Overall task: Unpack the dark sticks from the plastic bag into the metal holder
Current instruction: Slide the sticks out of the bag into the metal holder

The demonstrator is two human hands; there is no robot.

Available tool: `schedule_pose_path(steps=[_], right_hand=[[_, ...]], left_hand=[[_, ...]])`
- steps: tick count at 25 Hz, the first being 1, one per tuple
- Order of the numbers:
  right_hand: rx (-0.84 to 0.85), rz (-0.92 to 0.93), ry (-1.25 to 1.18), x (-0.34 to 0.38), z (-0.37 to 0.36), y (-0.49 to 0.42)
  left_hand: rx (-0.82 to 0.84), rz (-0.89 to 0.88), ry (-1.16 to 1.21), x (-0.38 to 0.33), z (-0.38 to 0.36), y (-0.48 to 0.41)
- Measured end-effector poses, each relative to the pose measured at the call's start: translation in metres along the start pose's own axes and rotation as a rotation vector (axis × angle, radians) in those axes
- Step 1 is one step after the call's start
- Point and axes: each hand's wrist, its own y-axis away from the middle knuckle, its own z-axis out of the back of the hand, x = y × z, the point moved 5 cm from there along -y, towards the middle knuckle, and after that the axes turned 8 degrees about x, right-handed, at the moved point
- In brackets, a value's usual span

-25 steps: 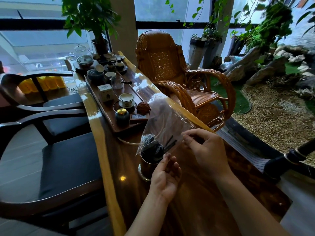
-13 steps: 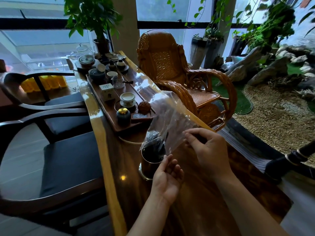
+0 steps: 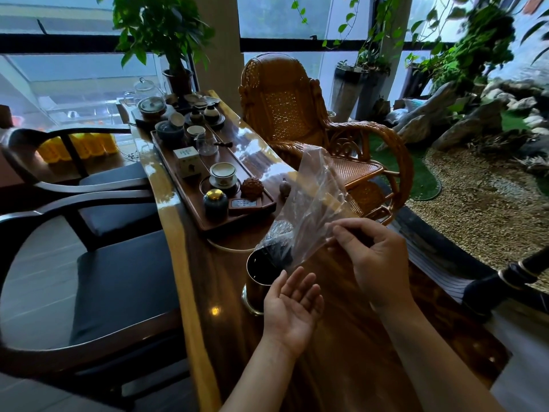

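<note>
A clear plastic bag [image 3: 315, 200] hangs tilted over the table, its lower mouth resting in the top of the round metal holder [image 3: 258, 288]. My right hand [image 3: 374, 260] pinches the bag's right edge between thumb and fingers. A dark clump of sticks [image 3: 277, 248] shows through the bag's lower end, right at the holder's rim. My left hand [image 3: 292, 307] sits just below the bag, palm up with fingers spread, holding nothing and touching the holder's right side.
A long wooden tea tray [image 3: 237, 224] with cups, jars and a teapot lies just beyond the holder. A rattan rocking chair [image 3: 285, 105] stands to the right of the table. Dark armchairs [image 3: 118, 281] are on the left.
My right hand lifted the bag higher and tipped it steeper. The sticks slid from the bag's middle down into the holder's mouth. My left hand opened out, palm up.
</note>
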Motion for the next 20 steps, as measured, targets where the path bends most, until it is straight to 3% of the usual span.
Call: schedule_pose_path(steps=[12,20], right_hand=[[-0.165,0.030,-0.200,0.005,0.029,0.023],[-0.404,-0.151,-0.221,-0.036,0.092,0.079]], left_hand=[[0.017,0.009,-0.136,0.005,-0.026,-0.005],[0.055,-0.024,-0.320,0.021,-0.050,-0.011]])
